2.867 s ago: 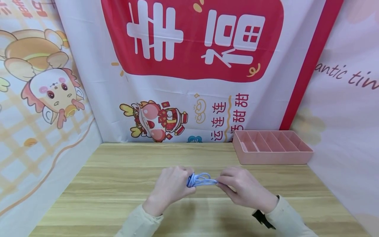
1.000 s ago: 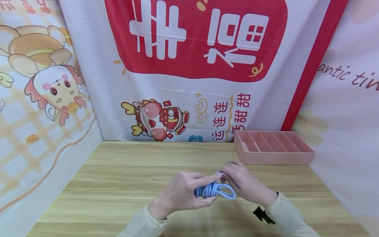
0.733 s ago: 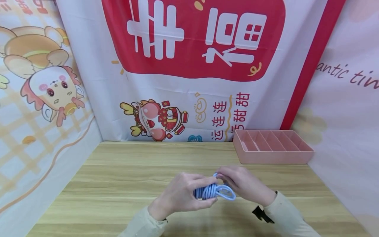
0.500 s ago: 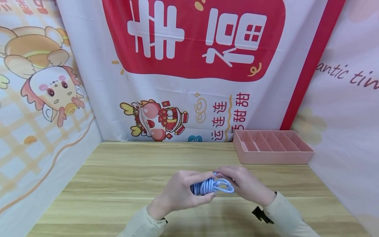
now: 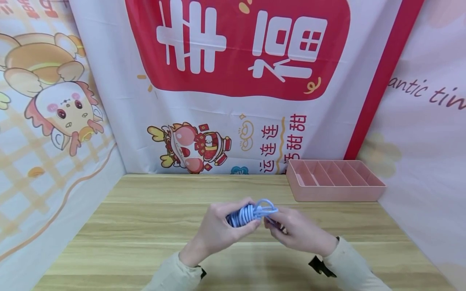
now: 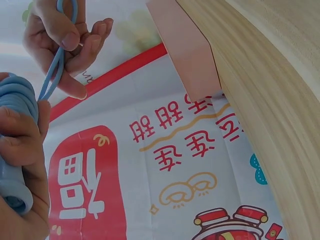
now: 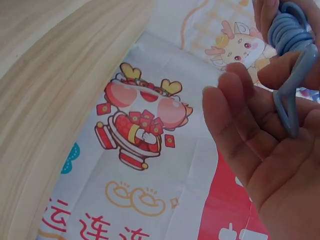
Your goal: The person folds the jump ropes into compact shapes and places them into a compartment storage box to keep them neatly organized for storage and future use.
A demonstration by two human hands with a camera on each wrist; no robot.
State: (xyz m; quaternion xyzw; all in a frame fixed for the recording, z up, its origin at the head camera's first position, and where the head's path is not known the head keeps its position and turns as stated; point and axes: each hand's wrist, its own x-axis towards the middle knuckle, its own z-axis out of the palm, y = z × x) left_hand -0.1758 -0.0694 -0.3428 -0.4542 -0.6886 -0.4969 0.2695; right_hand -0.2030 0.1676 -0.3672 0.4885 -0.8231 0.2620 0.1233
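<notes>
A light blue cord (image 5: 242,217), wound into a tight bundle, sits in my left hand (image 5: 216,230), fingers and thumb curled round it. In the left wrist view, a smooth blue tube-like end (image 6: 15,192) pokes out below the coils. From the bundle's right side a loop of the cord (image 5: 265,202) stretches to my right hand (image 5: 298,230). The right thumb (image 6: 67,37) pinches this loop against the fingers in the left wrist view. In the right wrist view, the loop (image 7: 287,110) crosses the right hand, whose other fingers are half bent. Both hands are above the table.
A pink divided box (image 5: 340,194) stands at the back right of the wooden table (image 5: 164,230), against the wall. Printed cloth hangs (image 5: 233,109) behind and at both sides. A black strap (image 5: 322,266) is at the right sleeve.
My hands have brought the bundle slightly up and left and turned it, so the loop now points upward right. Earlier they were stretching loops apart; the right hand's fingers have shifted along the loop.
</notes>
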